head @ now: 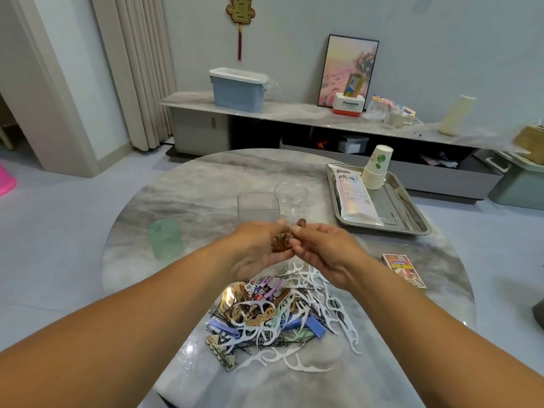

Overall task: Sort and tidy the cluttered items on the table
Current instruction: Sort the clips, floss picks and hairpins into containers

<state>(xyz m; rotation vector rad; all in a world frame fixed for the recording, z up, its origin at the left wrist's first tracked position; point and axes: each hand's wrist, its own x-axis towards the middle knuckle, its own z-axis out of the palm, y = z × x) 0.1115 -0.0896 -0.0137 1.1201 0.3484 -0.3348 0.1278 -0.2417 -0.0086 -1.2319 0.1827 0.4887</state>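
Where both hands meet above the pile (pixel 270 316), brown hair clip (pixel 282 242) pinched between left grip (pixel 259 248) and right grip (pixel 321 251).

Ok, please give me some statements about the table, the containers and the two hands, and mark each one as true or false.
1. Both hands hold a small brown clump of items above the table. True: the left hand and the right hand meet on the brown clump.
2. The stack of paper cups stands on the metal tray. True: the paper cups stand at the back of the tray.
3. The green cup is filled with floss picks. False: the green cup shows nothing inside; the floss picks lie in the mixed pile.
4. The two clear containers are on the tray. False: the square container and the round jar stand on the table, left of it.
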